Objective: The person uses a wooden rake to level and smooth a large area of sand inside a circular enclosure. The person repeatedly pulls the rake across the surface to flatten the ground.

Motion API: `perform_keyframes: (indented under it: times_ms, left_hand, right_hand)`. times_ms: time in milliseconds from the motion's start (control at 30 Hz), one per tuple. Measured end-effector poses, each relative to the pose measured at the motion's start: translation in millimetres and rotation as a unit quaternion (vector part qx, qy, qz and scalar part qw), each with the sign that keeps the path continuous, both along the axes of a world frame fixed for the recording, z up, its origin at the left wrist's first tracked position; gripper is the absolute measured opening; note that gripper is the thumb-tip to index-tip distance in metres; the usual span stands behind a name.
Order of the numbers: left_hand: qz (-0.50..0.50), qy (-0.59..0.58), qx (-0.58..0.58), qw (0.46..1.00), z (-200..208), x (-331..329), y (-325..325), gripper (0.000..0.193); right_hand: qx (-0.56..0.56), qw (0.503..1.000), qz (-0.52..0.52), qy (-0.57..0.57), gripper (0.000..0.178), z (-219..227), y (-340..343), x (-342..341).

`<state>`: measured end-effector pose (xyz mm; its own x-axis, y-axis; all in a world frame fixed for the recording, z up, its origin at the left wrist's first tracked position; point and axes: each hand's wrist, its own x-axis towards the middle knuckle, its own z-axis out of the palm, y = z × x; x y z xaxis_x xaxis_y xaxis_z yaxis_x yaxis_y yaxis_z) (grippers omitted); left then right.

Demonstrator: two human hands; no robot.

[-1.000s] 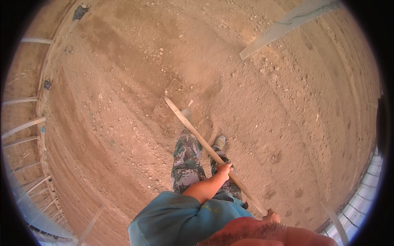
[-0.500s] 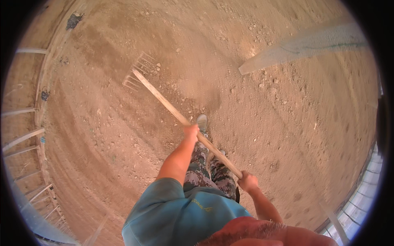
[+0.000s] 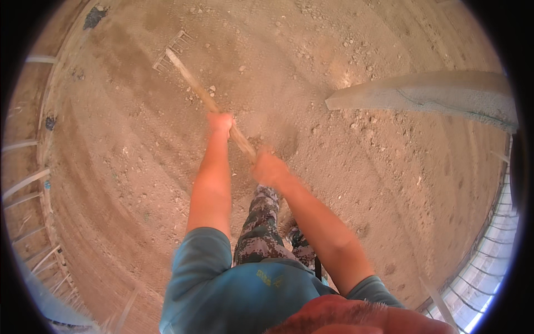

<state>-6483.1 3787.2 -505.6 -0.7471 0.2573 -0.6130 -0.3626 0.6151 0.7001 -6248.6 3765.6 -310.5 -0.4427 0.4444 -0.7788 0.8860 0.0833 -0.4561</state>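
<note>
Left hand and right hand, two in total, both clasp one wooden-handled rake; one grey post at right.

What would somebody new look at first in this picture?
Probably the long pale wooden-handled rake, slanting toward the upper left over brown, crumbly soil; the left grip holds it farther out than the right grip. Next, the wide grey slab-like beam jutting in from the right. Then the teal short-sleeved shirt and camouflage trousers, bottom centre.
</note>
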Motion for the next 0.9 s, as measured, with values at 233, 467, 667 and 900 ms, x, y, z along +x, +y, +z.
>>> perform_keyframes:
  times_ms: [233, 467, 667, 900]
  left_hand:
    - [-0.027, -0.062, -0.044, 0.997, -45, 146, -70, 0.04]
    - [-0.018, -0.13, -0.083, 0.988, -87, 274, -150, 0.065]
    - [0.012, -0.134, -0.095, 0.986, -69, 462, -201, 0.058]
    - [0.054, -0.189, -0.117, 0.974, -47, 727, -281, 0.051]
  right_hand:
    - [-0.024, 0.994, -0.088, -0.067, 0.038, 27, -134, 222]
    - [-0.085, 0.985, -0.116, -0.09, 0.037, 67, -223, 440]
    - [-0.078, 0.984, -0.129, -0.096, 0.035, 65, -265, 623]
    - [-0.06, 0.976, -0.094, -0.186, 0.034, 79, -312, 876]
